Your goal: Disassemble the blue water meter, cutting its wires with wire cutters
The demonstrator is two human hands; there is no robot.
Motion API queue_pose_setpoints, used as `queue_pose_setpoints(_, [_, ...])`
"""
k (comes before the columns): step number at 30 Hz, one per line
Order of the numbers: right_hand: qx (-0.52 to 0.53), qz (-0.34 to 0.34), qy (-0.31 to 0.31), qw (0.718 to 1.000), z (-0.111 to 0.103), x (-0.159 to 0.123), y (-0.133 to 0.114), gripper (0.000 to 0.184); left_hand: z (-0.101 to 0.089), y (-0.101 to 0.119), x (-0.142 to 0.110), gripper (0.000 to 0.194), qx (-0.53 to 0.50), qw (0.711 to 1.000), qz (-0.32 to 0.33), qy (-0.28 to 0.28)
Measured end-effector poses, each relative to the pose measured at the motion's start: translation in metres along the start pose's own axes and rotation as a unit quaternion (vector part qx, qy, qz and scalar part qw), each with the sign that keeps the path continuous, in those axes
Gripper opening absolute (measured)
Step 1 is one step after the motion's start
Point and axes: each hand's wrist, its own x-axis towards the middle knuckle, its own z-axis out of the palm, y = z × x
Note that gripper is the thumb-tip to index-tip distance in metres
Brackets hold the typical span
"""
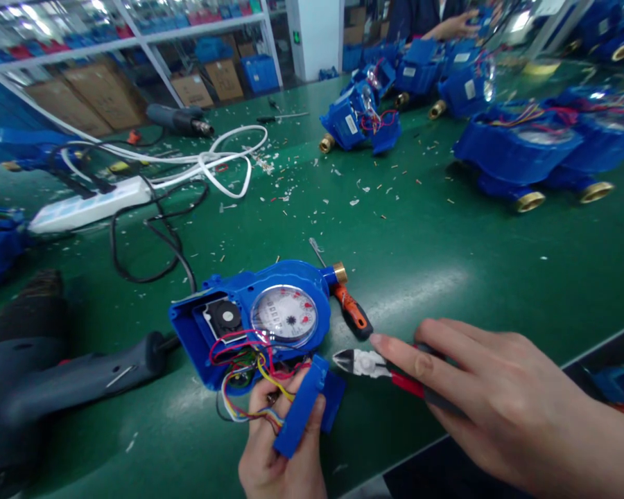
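A blue water meter (291,274) lies on the green bench, its round dial (284,315) facing up and its side housing uncovered. Red, yellow, white and blue wires (260,409) run out of the housing. With fingers closed, my left hand (286,457) grips a blue plastic cover (302,409) and the wires beside it. To the right, my right hand (468,388) is wrapped round diagonal cutters (367,363) with red and black handles. The cutters' jaws point left, apart from the wires. Just behind them lies an orange and black screwdriver (352,310), partly under the meter's brass fitting.
A heat gun (78,395) lies close on the left, and another heat gun (179,121) farther back. A white power strip (93,204) trails loose cables. More blue meters (520,149) stand at the back right, near a co-worker's hand (455,26). Scraps litter the bench.
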Motion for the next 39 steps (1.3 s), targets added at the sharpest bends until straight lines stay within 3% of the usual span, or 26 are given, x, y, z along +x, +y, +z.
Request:
queue_pose_setpoints(7, [0.016,0.046,-0.011,0.999,0.003,-0.003,-0.021,0.061,0.007,0.003,-0.003,0.016,0.042,0.997,0.056,0.027])
queue_pose_setpoints(19, [-0.020,-0.006,-0.060,0.998,-0.013,0.015,-0.013,0.060,0.011,0.005,-0.005,0.029,0.070,0.985,0.157,0.010])
queue_pose_setpoints(30, [-0.034,-0.011,-0.083,0.996,-0.014,0.017,-0.020,0.045,0.012,0.007,-0.007,0.035,0.055,0.988,0.144,0.019])
queue_pose_setpoints(39, [-0.055,-0.017,-0.091,0.994,-0.011,0.013,-0.021,0.064,0.006,0.004,-0.006,0.020,0.060,0.991,0.118,0.022])
